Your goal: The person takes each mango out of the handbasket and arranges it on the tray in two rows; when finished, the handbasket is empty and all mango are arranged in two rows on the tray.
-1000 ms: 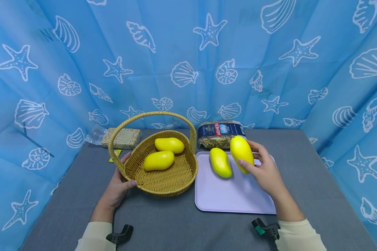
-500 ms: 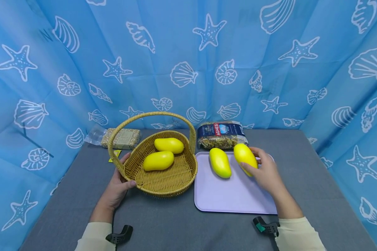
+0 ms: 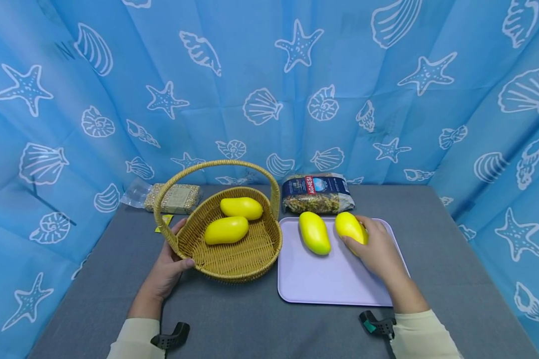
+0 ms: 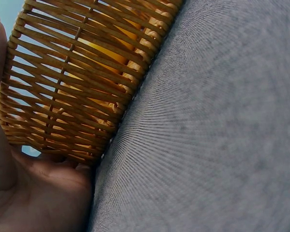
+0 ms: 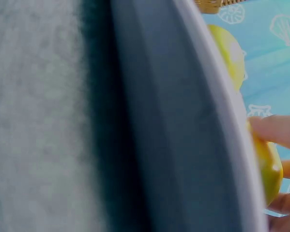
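Note:
In the head view my right hand (image 3: 382, 252) grips a yellow mango (image 3: 350, 229) low over the right part of a lilac tray (image 3: 323, 281). Whether that mango touches the tray is hard to tell. Another mango (image 3: 314, 233) lies on the tray just to its left. My left hand (image 3: 165, 271) holds the left side of a wicker basket (image 3: 240, 262), thumb over the rim, other fingers mostly hidden. Inside the basket lie a near mango (image 3: 226, 230) and a far mango (image 3: 241, 208). The right wrist view shows fingers round the mango (image 5: 270, 169), partly behind the tray's rim.
Behind the basket lies a clear bag of pale grains (image 3: 175, 198). A dark-blue AGNESI pasta bag (image 3: 316, 193) sits behind the tray. A small yellow packet (image 3: 163, 223) shows beside the basket's tall handle (image 3: 215, 163). Blue shell-print curtain (image 3: 269, 89) surrounds the grey table (image 3: 233, 319).
My right hand has lowered the mango toward the tray, shifting it slightly right. The left hand and basket stay in place.

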Available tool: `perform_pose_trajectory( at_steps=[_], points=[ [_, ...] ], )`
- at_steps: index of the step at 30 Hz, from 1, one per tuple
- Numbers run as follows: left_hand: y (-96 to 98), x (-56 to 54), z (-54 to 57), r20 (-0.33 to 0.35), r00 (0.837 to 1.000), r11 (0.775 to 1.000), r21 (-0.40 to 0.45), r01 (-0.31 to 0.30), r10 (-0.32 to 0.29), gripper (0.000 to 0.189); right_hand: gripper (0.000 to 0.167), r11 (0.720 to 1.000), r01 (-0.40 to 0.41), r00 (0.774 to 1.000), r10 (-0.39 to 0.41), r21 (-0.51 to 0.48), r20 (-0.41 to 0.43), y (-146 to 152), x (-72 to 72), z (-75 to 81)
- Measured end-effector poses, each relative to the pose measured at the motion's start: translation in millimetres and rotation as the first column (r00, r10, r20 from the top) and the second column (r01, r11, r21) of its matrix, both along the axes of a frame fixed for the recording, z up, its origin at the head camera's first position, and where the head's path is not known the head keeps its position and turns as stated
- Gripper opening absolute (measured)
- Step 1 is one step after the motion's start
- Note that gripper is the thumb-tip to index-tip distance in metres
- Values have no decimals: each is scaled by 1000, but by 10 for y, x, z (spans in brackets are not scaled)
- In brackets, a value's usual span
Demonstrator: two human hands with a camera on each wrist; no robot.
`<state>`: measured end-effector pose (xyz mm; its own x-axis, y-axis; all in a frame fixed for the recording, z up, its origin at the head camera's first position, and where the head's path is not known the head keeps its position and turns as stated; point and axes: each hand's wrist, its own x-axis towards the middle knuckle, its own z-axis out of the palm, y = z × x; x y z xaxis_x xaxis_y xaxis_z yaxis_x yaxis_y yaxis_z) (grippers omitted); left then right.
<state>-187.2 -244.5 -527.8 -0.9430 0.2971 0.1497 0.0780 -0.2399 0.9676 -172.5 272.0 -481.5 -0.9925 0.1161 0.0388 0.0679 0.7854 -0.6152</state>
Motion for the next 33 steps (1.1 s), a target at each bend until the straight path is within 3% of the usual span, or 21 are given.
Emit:
perform_pose_trajectory(
  at_steps=[13,33],
  points=[
    [-7,-4,-4,2,1000,1000,-3,1,-1,104,71,998,-30,997,34,-51,74,-8,20,82],
    [6,-1,19,15,1000,1000,-5,-7,7,104,70,997,-26,999,29,-72,32,-62,22,50]
  ],
)
